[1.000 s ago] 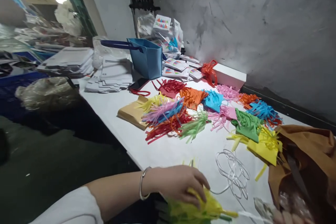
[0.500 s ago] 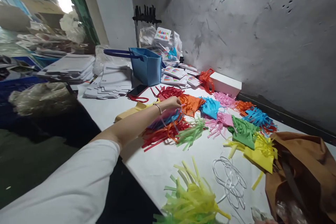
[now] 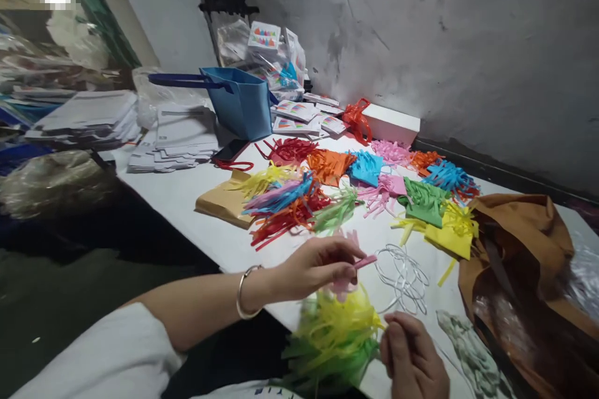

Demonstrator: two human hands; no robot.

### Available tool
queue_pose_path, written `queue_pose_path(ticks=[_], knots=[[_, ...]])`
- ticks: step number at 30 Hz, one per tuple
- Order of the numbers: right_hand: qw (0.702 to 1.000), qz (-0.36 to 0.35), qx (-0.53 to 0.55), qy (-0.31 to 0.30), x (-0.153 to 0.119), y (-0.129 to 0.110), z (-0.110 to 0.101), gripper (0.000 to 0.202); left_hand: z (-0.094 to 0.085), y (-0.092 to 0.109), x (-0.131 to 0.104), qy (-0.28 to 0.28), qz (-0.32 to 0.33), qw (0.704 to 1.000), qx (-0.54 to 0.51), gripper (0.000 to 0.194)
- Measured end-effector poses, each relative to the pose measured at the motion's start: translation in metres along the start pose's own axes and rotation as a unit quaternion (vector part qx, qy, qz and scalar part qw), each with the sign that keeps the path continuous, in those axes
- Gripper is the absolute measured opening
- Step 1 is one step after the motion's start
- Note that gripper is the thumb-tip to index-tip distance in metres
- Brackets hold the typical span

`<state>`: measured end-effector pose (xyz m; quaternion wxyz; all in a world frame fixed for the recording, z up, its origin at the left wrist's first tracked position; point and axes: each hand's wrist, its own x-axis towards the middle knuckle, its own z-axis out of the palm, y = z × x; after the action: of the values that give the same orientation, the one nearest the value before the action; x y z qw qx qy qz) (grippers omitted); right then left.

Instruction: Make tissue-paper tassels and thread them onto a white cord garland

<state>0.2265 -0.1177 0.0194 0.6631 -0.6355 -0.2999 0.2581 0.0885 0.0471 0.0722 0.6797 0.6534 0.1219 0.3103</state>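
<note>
My left hand [image 3: 322, 268], with a bracelet at the wrist, pinches a pink paper tassel [image 3: 365, 261] by its twisted end; its fringe partly shows behind the fingers. Lower right, my right hand [image 3: 414, 358] has its fingers closed at the twisted tip of a yellow tassel [image 3: 349, 312]. That tassel bunches over a green one [image 3: 327, 361] at the table's front edge. Beyond my hands, a loose coil of white cord [image 3: 402, 280] lies on the table. Several fringed bundles spread behind, among them a light green tassel [image 3: 337, 209] and a red one [image 3: 281, 224].
A brown cloth bag [image 3: 519, 230] takes up the right side, with a crumpled pale cloth [image 3: 472, 349] beside it. At the back stand a blue tote bag [image 3: 243, 106], printed packets [image 3: 297, 111] and a white box [image 3: 393, 123]. Stacked white sheets [image 3: 182, 137] lie left.
My left hand has drawn back from the tassel pile towards me, bringing a pink tassel. My right hand has come up into view beside the yellow tassel. The view has shifted.
</note>
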Motion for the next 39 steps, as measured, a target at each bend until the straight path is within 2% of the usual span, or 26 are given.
queue_pose_path(ticks=[3, 6, 11, 19, 23, 26, 28, 31, 33, 37, 39], knots=[[0.996, 0.022, -0.044, -0.071, -0.005, -0.014, 0.01, 0.034, 0.027, -0.028, -0.012, 0.041, -0.117, 0.978, -0.169, 0.032], [0.992, 0.049, -0.048, -0.107, -0.002, -0.017, 0.012, 0.035, 0.038, -0.039, -0.015, 0.065, -0.15, 0.96, -0.226, 0.032], [0.985, 0.066, -0.045, -0.154, 0.003, -0.007, 0.004, 0.035, 0.044, -0.043, -0.017, 0.075, -0.163, 0.962, -0.206, 0.031], [0.989, 0.073, -0.023, -0.127, 0.0, -0.013, -0.002, 0.033, 0.043, -0.046, -0.017, 0.066, -0.13, 0.98, -0.133, 0.028], [0.986, 0.078, -0.034, -0.14, 0.002, -0.012, -0.003, 0.035, 0.044, -0.048, -0.017, 0.067, -0.121, 0.985, -0.108, 0.026], [0.983, 0.086, -0.042, -0.155, 0.005, -0.01, -0.006, 0.035, 0.041, -0.052, -0.02, 0.065, -0.084, 0.994, -0.03, 0.019], [0.98, 0.101, -0.032, -0.169, 0.007, -0.01, -0.008, 0.035, 0.038, -0.054, -0.021, 0.039, -0.02, 0.997, 0.069, 0.012], [0.977, 0.133, 0.007, -0.166, 0.01, -0.009, -0.009, 0.035, 0.033, -0.054, -0.021, -0.027, 0.124, 0.967, 0.219, 0.01], [0.976, 0.151, 0.036, -0.155, 0.011, -0.008, -0.007, 0.035, 0.029, -0.053, -0.018, -0.051, 0.191, 0.943, 0.267, 0.013], [0.971, 0.16, 0.103, -0.147, 0.012, -0.002, -0.002, 0.045, 0.025, -0.053, -0.014, -0.066, 0.219, 0.926, 0.301, 0.015], [0.963, 0.165, 0.136, -0.164, 0.013, 0.005, -0.001, 0.04, 0.025, -0.054, -0.013, -0.081, 0.225, 0.92, 0.309, 0.013]])
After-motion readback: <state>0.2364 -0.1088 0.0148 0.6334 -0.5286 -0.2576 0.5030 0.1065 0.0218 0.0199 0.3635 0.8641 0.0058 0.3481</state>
